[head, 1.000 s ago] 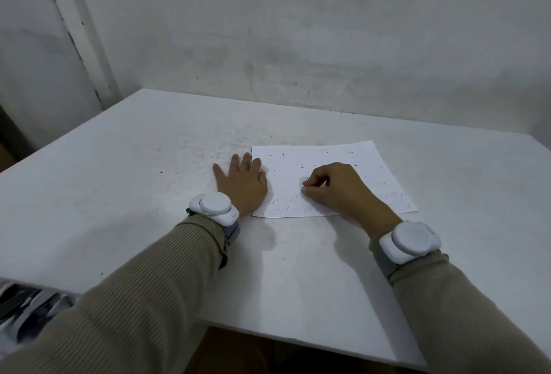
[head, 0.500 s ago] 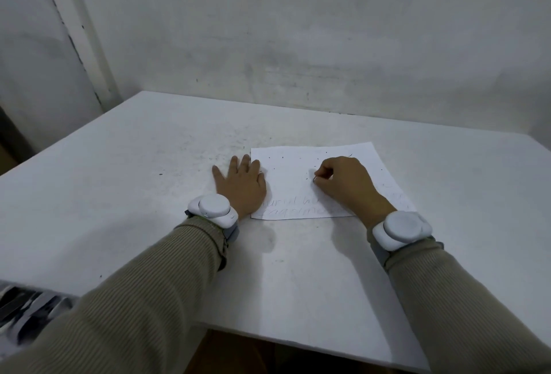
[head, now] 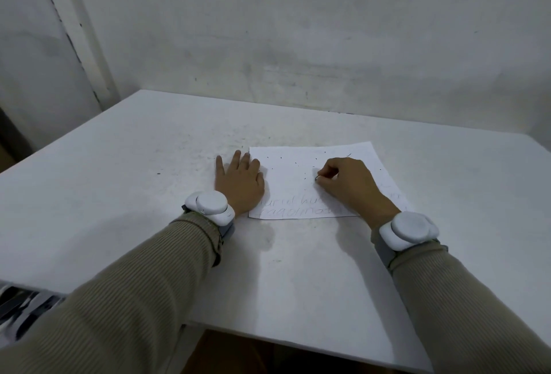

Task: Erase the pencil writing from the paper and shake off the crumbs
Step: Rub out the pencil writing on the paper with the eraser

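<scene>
A white sheet of paper (head: 293, 166) lies flat on the white table (head: 149, 195), with pencil writing (head: 286, 205) along its near edge and dark crumbs scattered over its upper part. My left hand (head: 240, 184) presses flat on the table with its fingertips over the paper's left edge. My right hand (head: 348, 184) rests on the middle of the sheet, fingers pinched on a small eraser (head: 317, 177) whose tip touches the paper. Most of the eraser is hidden by the fingers.
The table meets a grey wall (head: 298, 45) at the back. Its near edge (head: 298, 341) runs just below my forearms. Small dark specks dot the table left of the paper. A striped object (head: 21, 308) shows below the table at the lower left.
My right hand moved up the paper from the written lines toward the middle, uncovering the lower writing. The left hand kept its place on the left edge.
</scene>
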`<state>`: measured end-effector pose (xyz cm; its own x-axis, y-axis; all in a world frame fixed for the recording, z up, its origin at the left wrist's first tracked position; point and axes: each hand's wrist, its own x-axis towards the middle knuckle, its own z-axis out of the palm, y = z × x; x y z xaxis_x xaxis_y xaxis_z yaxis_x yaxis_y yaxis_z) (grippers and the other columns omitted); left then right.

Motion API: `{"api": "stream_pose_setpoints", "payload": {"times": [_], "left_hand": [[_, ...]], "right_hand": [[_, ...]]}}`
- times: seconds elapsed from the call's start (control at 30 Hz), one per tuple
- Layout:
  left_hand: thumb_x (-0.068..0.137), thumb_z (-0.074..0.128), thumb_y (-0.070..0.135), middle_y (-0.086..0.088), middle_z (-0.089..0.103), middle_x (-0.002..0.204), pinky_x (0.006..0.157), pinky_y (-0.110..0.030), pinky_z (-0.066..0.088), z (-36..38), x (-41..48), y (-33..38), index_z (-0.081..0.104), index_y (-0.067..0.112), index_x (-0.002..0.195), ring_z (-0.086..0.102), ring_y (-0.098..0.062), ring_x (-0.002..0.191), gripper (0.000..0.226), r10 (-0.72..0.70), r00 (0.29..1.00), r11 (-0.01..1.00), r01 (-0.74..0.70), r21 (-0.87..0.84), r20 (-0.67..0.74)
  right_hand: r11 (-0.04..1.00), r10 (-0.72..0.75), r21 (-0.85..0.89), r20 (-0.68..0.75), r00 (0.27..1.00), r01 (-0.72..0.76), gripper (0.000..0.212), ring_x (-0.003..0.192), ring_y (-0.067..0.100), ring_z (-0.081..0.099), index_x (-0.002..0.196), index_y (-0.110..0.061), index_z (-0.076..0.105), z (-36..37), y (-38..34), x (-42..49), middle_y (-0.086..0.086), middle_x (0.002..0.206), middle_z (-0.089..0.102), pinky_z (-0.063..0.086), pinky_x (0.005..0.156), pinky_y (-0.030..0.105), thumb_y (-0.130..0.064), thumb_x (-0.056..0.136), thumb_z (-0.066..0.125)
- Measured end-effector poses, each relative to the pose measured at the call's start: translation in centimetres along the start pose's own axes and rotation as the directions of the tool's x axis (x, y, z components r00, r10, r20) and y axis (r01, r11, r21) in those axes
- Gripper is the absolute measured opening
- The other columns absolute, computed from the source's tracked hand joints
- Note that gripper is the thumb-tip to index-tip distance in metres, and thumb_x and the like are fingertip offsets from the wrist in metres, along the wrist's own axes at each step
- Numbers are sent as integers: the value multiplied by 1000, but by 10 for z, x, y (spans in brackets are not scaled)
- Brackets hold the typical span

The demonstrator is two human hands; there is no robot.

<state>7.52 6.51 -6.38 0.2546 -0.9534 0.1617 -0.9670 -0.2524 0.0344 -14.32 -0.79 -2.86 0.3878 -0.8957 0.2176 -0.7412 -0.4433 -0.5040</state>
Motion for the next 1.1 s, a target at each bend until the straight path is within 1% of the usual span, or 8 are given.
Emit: {"api": "stream_pose_setpoints", "payload": {"times": [0.2, 0.4, 0.5, 0.63, 0.73, 0.9, 0.97, 1.1], "left_hand": [[104, 21, 29, -2, 21, 162, 118, -56, 3, 0, 4, -4, 33, 17, 147, 7, -23, 152, 46, 17, 1000, 998, -17, 57, 1], [103, 15, 33, -1, 20, 163, 119, -56, 2, -3, 9, -8, 32, 26, 150, 6, -23, 152, 51, -14, 1000, 1000, 14, -23, 22], [106, 23, 31, -2, 19, 163, 118, -57, 4, -5, 11, -8, 30, 28, 151, 5, -26, 152, 46, -24, 998, 998, 28, -65, 65], [106, 25, 29, -1, 23, 162, 118, -57, 8, 1, 8, -6, 32, 29, 150, 9, -25, 151, 45, -64, 998, 991, 65, -119, 14], [106, 26, 28, -1, 24, 162, 118, -56, 8, 4, 8, -5, 34, 29, 150, 10, -24, 151, 45, -70, 997, 989, 69, -133, -9], [104, 28, 28, 0, 27, 161, 117, -57, 10, 9, 9, -4, 36, 30, 148, 13, -23, 150, 44, -93, 995, 985, 85, -148, -49], [104, 28, 27, 1, 28, 160, 117, -56, 12, 11, 8, -4, 37, 30, 147, 14, -22, 150, 44, -98, 993, 986, 88, -139, -63], [104, 28, 28, 2, 29, 160, 116, -55, 14, 12, 9, -4, 38, 32, 147, 17, -22, 150, 44, -112, 991, 986, 101, -132, -79]], "right_hand": [[999, 16, 36, 25, 1000, -17, 6, 83, 14, 63, 81, -16, 73, -1, 0, 0, -7, 83, 70, 52, 75, 30, -19, 79, 69], [999, 29, 31, 52, 998, -30, 7, 81, 15, 64, 78, -14, 73, -2, -6, -1, -6, 82, 71, 55, 77, 35, -18, 78, 69], [999, 36, 29, 66, 997, -38, 5, 81, 13, 64, 79, -15, 73, -2, -8, -4, -10, 80, 69, 55, 77, 34, -18, 77, 69], [999, 7, 37, 83, 997, -10, 5, 80, 12, 62, 80, -18, 72, -2, -13, -5, -10, 80, 69, 53, 77, 31, -18, 78, 68], [999, -23, 42, 20, 1000, 22, 9, 83, 13, 62, 82, -19, 71, 5, -19, -7, -7, 85, 71, 51, 77, 30, -16, 79, 64], [983, -163, 109, 122, 979, 150, 8, 61, 1, 49, 72, -17, 67, 8, -31, -18, -9, 74, 68, 39, 64, 20, -12, 77, 64], [985, -165, 81, 135, 977, 155, 7, 66, 2, 54, 73, -16, 69, 6, -28, -14, -9, 75, 68, 42, 66, 23, -14, 78, 65], [992, -118, -30, 27, 993, 119, 11, 85, 19, 63, 83, -14, 73, 8, -24, -6, -2, 84, 73, 51, 78, 34, -15, 81, 62]]}}
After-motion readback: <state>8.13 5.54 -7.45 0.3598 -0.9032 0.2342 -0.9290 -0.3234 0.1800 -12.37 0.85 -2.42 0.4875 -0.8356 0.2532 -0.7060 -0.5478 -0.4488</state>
